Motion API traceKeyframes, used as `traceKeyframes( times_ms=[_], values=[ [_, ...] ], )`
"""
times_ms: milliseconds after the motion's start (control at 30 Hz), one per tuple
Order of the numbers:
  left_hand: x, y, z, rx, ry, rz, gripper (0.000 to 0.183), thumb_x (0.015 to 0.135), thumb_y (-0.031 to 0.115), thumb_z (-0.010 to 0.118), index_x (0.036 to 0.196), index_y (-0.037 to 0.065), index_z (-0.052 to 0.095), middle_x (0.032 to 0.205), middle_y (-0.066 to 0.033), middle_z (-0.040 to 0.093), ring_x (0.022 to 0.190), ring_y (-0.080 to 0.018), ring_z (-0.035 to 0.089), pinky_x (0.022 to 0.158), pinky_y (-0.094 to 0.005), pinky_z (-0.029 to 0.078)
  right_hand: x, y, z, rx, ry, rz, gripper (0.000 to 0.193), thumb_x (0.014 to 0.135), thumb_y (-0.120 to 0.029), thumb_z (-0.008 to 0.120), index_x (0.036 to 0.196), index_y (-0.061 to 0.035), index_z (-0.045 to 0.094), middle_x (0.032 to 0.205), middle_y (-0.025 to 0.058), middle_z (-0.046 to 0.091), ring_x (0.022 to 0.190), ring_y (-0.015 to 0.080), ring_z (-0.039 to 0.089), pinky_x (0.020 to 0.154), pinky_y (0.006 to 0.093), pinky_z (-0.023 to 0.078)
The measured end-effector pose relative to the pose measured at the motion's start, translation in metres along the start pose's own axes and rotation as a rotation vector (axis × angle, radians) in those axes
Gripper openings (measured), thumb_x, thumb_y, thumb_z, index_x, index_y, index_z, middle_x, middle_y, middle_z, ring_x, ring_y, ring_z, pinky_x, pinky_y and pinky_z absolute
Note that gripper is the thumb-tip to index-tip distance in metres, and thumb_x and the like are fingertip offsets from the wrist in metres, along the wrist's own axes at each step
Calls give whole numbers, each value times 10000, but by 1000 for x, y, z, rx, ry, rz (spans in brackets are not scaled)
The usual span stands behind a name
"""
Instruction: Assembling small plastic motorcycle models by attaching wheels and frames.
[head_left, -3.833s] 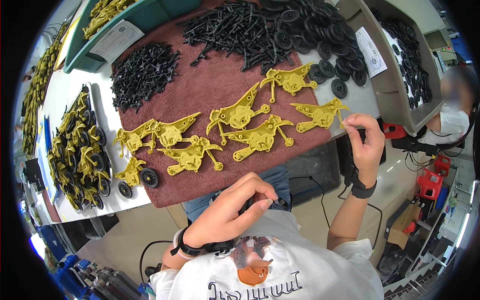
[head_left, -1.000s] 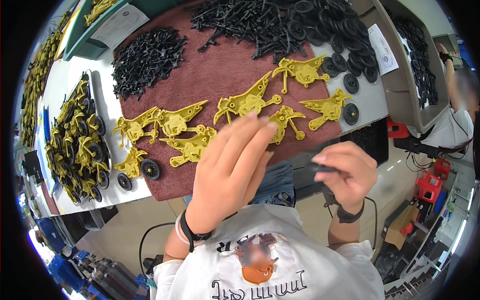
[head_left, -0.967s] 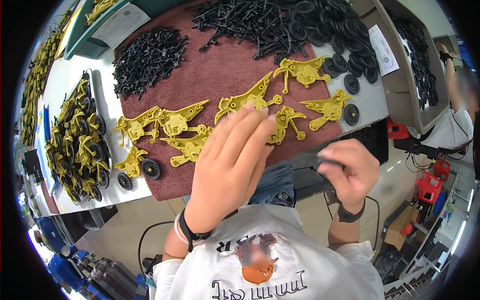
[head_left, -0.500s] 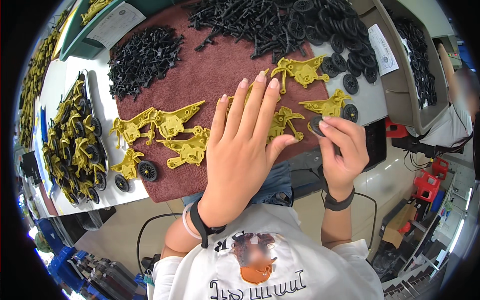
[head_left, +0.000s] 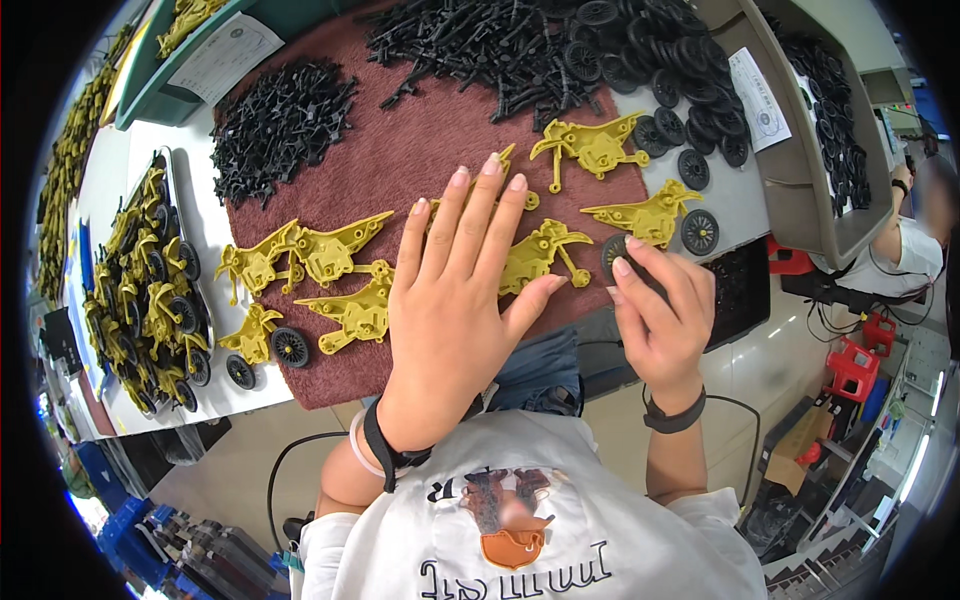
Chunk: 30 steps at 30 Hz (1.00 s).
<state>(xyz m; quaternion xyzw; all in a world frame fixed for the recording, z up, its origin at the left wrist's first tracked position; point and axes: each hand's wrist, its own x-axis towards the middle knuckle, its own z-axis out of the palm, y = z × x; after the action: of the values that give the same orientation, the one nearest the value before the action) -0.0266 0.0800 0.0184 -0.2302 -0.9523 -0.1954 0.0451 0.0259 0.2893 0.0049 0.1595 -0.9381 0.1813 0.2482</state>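
My left hand (head_left: 450, 275) lies flat, palm down and fingers spread, over several yellow plastic motorcycle-shaped body halves, partly hiding them. Nothing shows gripped in it. My right hand (head_left: 668, 320) has its fingers bent, with the fingertips at the edge of a black spoked toy wheel (head_left: 609, 256). This wheel sits beside a yellow body half (head_left: 655, 215), with another black wheel (head_left: 699, 232) at that body's right end. Below the cloth's left part, a smaller yellow piece (head_left: 252, 333) has two wheels next to it.
The reddish-brown cloth (head_left: 330, 185) bears piles of small black parts (head_left: 275, 125), black rods (head_left: 480, 50) and loose wheels (head_left: 690, 75). A tray (head_left: 180, 250) of assembled yellow pieces stands left. A grey bin (head_left: 800, 190) is at right, near another person (head_left: 910, 240).
The yellow pieces and cloth sit slightly further left in view. Both my hands have shifted left; my right fingertips are still at the black wheel, with the thumb now lower and further from it.
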Motion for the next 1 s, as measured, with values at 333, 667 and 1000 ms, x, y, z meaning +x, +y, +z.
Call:
traceKeyframes(
  times_ms=[333,667,1000],
  values=[
    [-3,-3,0,26,22,-13,690,854,435,638,1444,132,448,1506,-73,414,1394,-262,370,1152,-431,262,6,-3,0,42,149,67,325,666,17,783,981,-49,734,980,48,690,856,223,627,716,325,462],
    [-4,-4,-3,26,-8,2,692,865,457,614,1455,141,436,1525,-87,382,1411,-277,341,1154,-438,250,7,-3,2,3,80,0,329,659,6,799,976,-50,734,970,39,685,845,216,620,696,317,465],
    [-4,-5,-4,12,-25,8,696,863,481,621,1455,164,438,1541,-134,344,1420,-304,320,1157,-449,243,13,-4,7,-76,113,-35,268,684,7,749,945,-57,743,953,18,687,841,208,603,713,319,453]
  ],
)
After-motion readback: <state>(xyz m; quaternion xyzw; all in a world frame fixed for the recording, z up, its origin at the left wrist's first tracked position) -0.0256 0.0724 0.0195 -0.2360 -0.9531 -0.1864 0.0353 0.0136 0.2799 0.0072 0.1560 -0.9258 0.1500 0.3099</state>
